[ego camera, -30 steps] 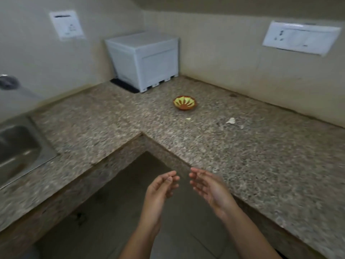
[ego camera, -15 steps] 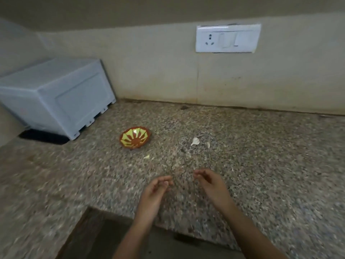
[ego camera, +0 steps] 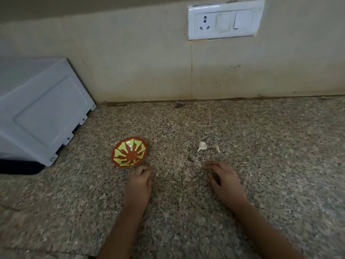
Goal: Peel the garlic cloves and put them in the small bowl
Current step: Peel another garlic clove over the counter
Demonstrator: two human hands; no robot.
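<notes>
While a white garlic clove (ego camera: 202,146) lies right of the red, yellow-petalled small bowl (ego camera: 130,155), the right grip (ego camera: 222,176) is spread; the left grip's (ego camera: 140,181) state I cannot tell.

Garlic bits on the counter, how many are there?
2: a clove right of the bowl, and a thin sliver just right of it. More may be hidden.

Counter and wall.
Speckled counter (ego camera: 270,165); white box (ego camera: 41,113) at left, on a black mat (ego camera: 18,168); socket plate (ego camera: 225,19) on the wall (ego camera: 130,62) above.
</notes>
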